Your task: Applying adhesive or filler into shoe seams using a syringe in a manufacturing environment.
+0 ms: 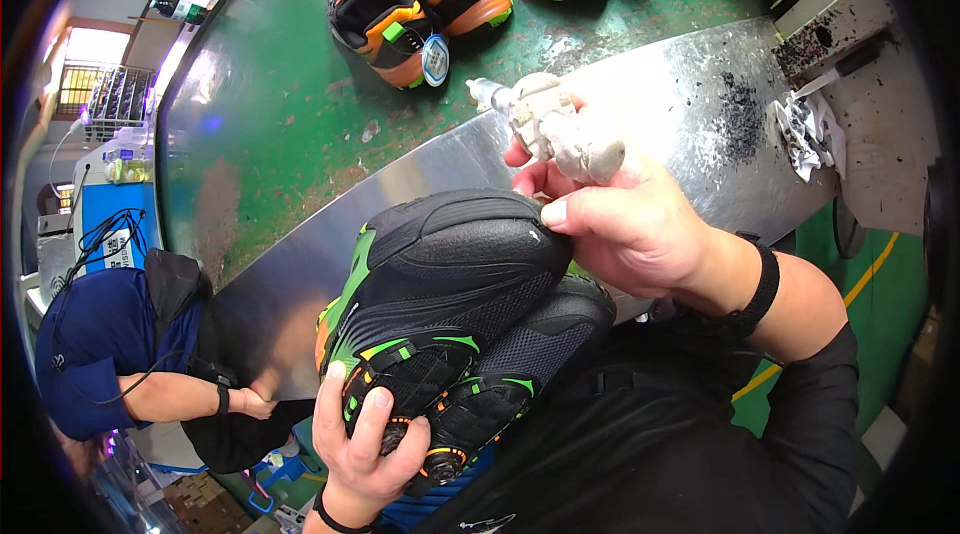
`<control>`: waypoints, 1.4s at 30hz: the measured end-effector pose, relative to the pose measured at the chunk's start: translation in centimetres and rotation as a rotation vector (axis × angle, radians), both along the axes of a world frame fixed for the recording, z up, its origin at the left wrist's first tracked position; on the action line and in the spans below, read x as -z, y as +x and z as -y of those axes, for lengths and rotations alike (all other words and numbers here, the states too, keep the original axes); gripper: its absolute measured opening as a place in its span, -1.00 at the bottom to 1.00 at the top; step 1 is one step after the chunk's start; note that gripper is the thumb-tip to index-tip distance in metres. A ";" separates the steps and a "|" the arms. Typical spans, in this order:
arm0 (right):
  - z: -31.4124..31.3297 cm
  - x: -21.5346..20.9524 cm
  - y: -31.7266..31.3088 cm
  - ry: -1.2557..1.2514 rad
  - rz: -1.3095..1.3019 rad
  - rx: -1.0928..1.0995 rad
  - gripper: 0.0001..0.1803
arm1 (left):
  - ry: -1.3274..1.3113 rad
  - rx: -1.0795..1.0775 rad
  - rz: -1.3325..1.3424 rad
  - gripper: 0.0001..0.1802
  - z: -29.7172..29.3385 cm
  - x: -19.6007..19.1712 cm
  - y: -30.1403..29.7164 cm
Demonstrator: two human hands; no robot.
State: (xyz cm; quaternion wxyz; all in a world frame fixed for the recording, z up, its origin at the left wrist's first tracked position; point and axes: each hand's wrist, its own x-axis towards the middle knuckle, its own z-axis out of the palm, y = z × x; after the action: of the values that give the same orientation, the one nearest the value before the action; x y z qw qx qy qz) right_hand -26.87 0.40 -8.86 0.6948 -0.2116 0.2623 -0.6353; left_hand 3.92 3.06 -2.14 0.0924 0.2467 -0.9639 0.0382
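Head view: a pair of black shoes with green trim (455,304) is held against the person's lap, toes pointing away. The left hand (365,439) is closed around the heel end, fingers over the round lacing dials, so that grip is shut on the shoes. The right hand (625,224) is closed around a lumpy, off-white crepe-like block (560,129), its thumb resting on the black toe cap just below it. Beyond the right grip lies the steel worktop (660,94), with dark crumbs (740,114) scattered on it. Further beyond, on the green surface (290,84), black-and-orange shoes (420,4) with hang tags are lined up. The work is judged to be midway: the toe is being treated, and the remaining surfaces of the pair look untouched.
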 end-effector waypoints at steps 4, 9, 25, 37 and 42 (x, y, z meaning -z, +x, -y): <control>0.2 -0.1 0.0 0.042 0.016 -0.020 -0.36 | 0.000 0.001 -0.004 -0.78 0.0 0.0 0.0; 0.4 -0.6 0.1 0.011 0.012 -0.019 -0.36 | -0.005 -0.004 -0.007 -0.78 0.0 0.0 -0.1; 0.0 -1.0 -0.2 -0.034 0.020 -0.084 -0.33 | -0.003 -0.007 -0.023 -0.80 -0.6 0.2 0.0; 0.3 -0.4 -0.3 -0.028 0.081 -0.068 -0.32 | 0.060 -0.013 0.000 -0.69 -0.4 0.1 -0.2; 0.5 -1.0 -0.2 -0.044 0.015 -0.059 -0.30 | 0.028 -0.011 -0.026 -0.73 -0.1 0.0 -0.3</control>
State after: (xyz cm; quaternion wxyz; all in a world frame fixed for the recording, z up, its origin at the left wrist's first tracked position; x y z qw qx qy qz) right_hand -27.06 -0.08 -7.84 0.7105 -0.2297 0.2365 -0.6217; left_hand 3.58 3.20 -2.17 0.1010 0.2539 -0.9617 0.0218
